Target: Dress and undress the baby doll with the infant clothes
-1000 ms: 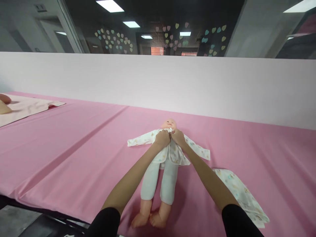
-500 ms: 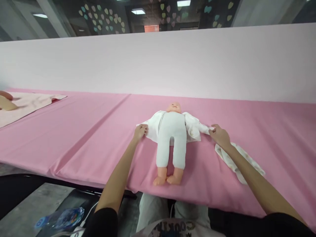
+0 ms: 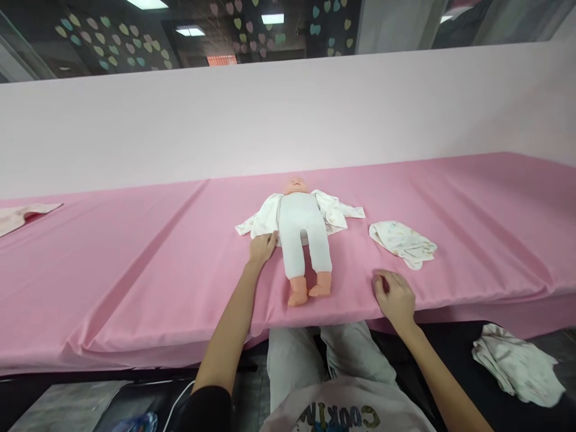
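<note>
A baby doll (image 3: 303, 237) in a white bodysuit lies on its back on the pink table (image 3: 135, 264), head toward the wall. A patterned white jacket (image 3: 335, 211) is spread open under it. My left hand (image 3: 262, 246) rests at the jacket's lower left edge beside the doll's hip, fingers curled on the cloth. My right hand (image 3: 395, 296) lies near the table's front edge, right of the doll's feet, fingers loosely bent with nothing in them. A folded patterned garment (image 3: 402, 241) sits right of the doll.
A pale pink partition (image 3: 288, 114) runs along the table's far side. A light pink cloth (image 3: 22, 216) lies at the far left. Another crumpled white garment (image 3: 517, 363) lies on a dark surface at the lower right. My lap sits below the table edge.
The jacket, held shut at the doll's chest a second ago, now lies open. My right hand has let go of the right sleeve and pulled back to the table's front edge. The camera has panned right.
</note>
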Demonstrator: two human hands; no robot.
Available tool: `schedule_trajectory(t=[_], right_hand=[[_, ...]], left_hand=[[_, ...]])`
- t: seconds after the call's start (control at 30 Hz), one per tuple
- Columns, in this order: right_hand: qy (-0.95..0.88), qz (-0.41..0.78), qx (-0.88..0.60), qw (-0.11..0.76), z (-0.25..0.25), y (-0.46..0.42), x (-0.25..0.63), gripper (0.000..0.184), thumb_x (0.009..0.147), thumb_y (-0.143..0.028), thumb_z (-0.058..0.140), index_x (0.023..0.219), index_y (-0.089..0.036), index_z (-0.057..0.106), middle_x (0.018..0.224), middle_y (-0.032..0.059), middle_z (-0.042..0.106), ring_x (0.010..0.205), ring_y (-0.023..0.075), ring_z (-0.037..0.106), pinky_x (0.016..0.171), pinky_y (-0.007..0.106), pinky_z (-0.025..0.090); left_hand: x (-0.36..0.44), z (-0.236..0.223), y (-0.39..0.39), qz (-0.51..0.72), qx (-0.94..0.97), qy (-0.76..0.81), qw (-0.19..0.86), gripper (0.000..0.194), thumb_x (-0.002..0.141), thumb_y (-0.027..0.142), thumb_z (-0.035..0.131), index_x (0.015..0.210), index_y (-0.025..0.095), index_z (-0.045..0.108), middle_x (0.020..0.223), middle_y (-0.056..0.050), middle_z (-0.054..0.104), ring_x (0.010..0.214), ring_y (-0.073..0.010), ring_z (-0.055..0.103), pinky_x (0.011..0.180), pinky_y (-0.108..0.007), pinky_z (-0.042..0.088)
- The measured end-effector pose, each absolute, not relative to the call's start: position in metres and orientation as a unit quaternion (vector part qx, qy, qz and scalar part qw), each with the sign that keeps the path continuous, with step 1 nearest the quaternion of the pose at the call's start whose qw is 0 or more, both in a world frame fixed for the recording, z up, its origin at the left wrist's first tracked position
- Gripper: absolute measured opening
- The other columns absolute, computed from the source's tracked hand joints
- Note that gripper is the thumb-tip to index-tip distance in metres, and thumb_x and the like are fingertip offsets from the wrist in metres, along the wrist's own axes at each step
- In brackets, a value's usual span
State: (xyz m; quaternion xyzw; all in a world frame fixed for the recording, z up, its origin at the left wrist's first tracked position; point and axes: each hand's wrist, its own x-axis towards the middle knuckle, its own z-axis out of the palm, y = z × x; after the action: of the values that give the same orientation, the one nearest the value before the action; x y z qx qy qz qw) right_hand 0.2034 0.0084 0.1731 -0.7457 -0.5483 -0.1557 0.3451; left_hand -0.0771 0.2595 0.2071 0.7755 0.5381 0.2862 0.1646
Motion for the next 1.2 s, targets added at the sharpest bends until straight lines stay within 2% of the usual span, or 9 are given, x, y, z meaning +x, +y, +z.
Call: schedule_trajectory(t=[0.07, 0.13, 0.27, 0.4, 0.57, 0.67, 0.83, 1.03, 1.2], right_hand=[[-0.552, -0.164, -0.741, 0.346, 0.174, 0.009, 0.203, 0.021, 0.086, -0.024, 0.044, 0.089, -0.016, 0.063, 0.087, 0.0051, 0.067, 0.083, 0.0198, 0.058, 0.079, 0.031, 0.043], [-0.553, -0.175, -0.736, 0.349, 0.174, 0.01, 0.203, 0.021, 0.085, -0.023, 0.044, 0.088, -0.016, 0.064, 0.087, 0.0046, 0.067, 0.083, 0.0191, 0.058, 0.079, 0.029, 0.043], [-0.549, -0.222, -0.717, 0.368, 0.168, 0.01, 0.204, 0.02, 0.085, -0.025, 0.046, 0.085, -0.017, 0.064, 0.082, 0.0021, 0.068, 0.077, 0.0173, 0.059, 0.071, 0.027, 0.043], [-0.547, -0.255, -0.708, 0.367, 0.166, 0.011, 0.204, 0.019, 0.085, -0.026, 0.048, 0.084, -0.017, 0.065, 0.079, 0.0, 0.068, 0.072, 0.0154, 0.06, 0.067, 0.024, 0.042], [-0.55, -0.277, -0.706, 0.35, 0.169, 0.012, 0.203, 0.02, 0.085, -0.026, 0.048, 0.085, -0.016, 0.065, 0.077, -0.0001, 0.068, 0.07, 0.0145, 0.06, 0.063, 0.023, 0.042], [-0.551, -0.295, -0.702, 0.34, 0.17, 0.012, 0.202, 0.021, 0.086, -0.027, 0.048, 0.083, -0.016, 0.065, 0.075, 0.0004, 0.068, 0.069, 0.0147, 0.06, 0.06, 0.023, 0.041], [-0.54, -0.3, -0.709, 0.34, 0.166, 0.012, 0.203, 0.021, 0.085, -0.027, 0.048, 0.082, -0.014, 0.065, 0.075, 0.0021, 0.068, 0.068, 0.0147, 0.06, 0.059, 0.023, 0.041], [-0.529, -0.282, -0.72, 0.349, 0.162, 0.011, 0.204, 0.022, 0.084, -0.026, 0.048, 0.082, -0.014, 0.066, 0.076, 0.0029, 0.068, 0.068, 0.0157, 0.061, 0.06, 0.024, 0.042], [-0.497, -0.265, -0.741, 0.365, 0.163, 0.012, 0.201, 0.024, 0.083, -0.028, 0.046, 0.08, -0.015, 0.066, 0.075, 0.0034, 0.068, 0.066, 0.0161, 0.06, 0.06, 0.025, 0.042]], left_hand=[[-0.073, 0.208, 0.255, 0.269, 0.792, 0.526, 0.157, 0.054, 0.085, 0.054, 0.028, 0.054, 0.019, 0.055, 0.06, -0.006, 0.057, 0.062, -0.019, 0.05, 0.06, -0.028, 0.029], [-0.071, 0.21, 0.252, 0.264, 0.802, 0.513, 0.156, 0.056, 0.085, 0.055, 0.025, 0.049, 0.019, 0.048, 0.056, -0.006, 0.054, 0.058, -0.0177, 0.046, 0.058, -0.028, 0.025], [-0.068, 0.213, 0.249, 0.261, 0.813, 0.488, 0.181, 0.054, 0.084, 0.059, 0.026, 0.048, 0.018, 0.033, 0.05, -0.002, 0.042, 0.053, -0.0141, 0.038, 0.054, -0.028, 0.019], [-0.065, 0.212, 0.251, 0.249, 0.807, 0.481, 0.237, 0.054, 0.083, 0.062, 0.025, 0.052, 0.018, 0.029, 0.05, 0.003, 0.035, 0.051, -0.0109, 0.034, 0.053, -0.026, 0.021], [-0.058, 0.21, 0.249, 0.276, 0.766, 0.471, 0.34, 0.053, 0.076, 0.067, 0.039, 0.056, 0.018, 0.033, 0.054, 0.005, 0.034, 0.052, -0.0097, 0.033, 0.051, -0.025, 0.022], [-0.052, 0.208, 0.248, 0.285, 0.757, 0.477, 0.344, 0.053, 0.075, 0.068, 0.041, 0.056, 0.018, 0.034, 0.054, 0.005, 0.035, 0.052, -0.0099, 0.034, 0.051, -0.025, 0.022], [-0.043, 0.207, 0.251, 0.289, 0.757, 0.504, 0.299, 0.053, 0.079, 0.068, 0.035, 0.058, 0.019, 0.036, 0.055, 0.004, 0.043, 0.053, -0.0114, 0.039, 0.052, -0.026, 0.024], [-0.045, 0.207, 0.251, 0.272, 0.772, 0.495, 0.293, 0.053, 0.083, 0.065, 0.028, 0.06, 0.019, 0.041, 0.059, 0.003, 0.049, 0.058, -0.0126, 0.045, 0.054, -0.025, 0.029], [-0.054, 0.205, 0.247, 0.253, 0.804, 0.476, 0.251, 0.051, 0.091, 0.046, 0.015, 0.074, 0.019, 0.054, 0.071, 0.0, 0.06, 0.069, -0.015, 0.055, 0.06, -0.025, 0.036]])
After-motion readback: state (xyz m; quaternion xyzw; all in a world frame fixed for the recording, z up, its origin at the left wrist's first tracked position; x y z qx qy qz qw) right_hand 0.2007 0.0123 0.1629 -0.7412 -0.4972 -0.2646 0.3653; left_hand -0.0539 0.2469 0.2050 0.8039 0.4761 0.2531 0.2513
